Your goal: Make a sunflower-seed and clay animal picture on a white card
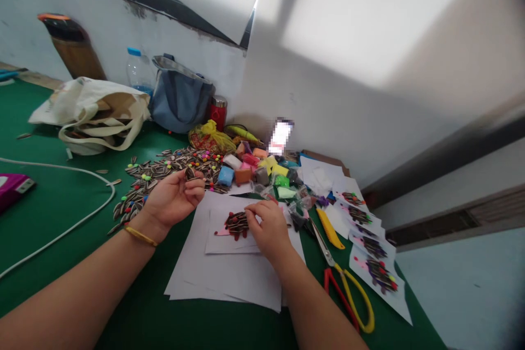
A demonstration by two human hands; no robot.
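My left hand (176, 199) is raised beside the seed pile, palm up, its curled fingers closed around a few striped sunflower seeds (191, 174). On a small white card (217, 245) lies a hedgehog figure (237, 224) with a pink pointed snout, dark reddish feet and a back covered in seeds. My right hand (268, 227) rests over the figure's right side, fingers bent together at the seeds; what they pinch is hidden. Larger white sheets (221, 281) lie beneath the card.
Loose sunflower seeds (139, 188) with coloured bits spread at left, near clay packets (243, 175). Scissors (328, 257) and a yellow cutter (330, 228) lie at right by finished hedgehog cards (379, 276). Bags (180, 93), a phone (281, 136) and a white cable (82, 219) surround them.
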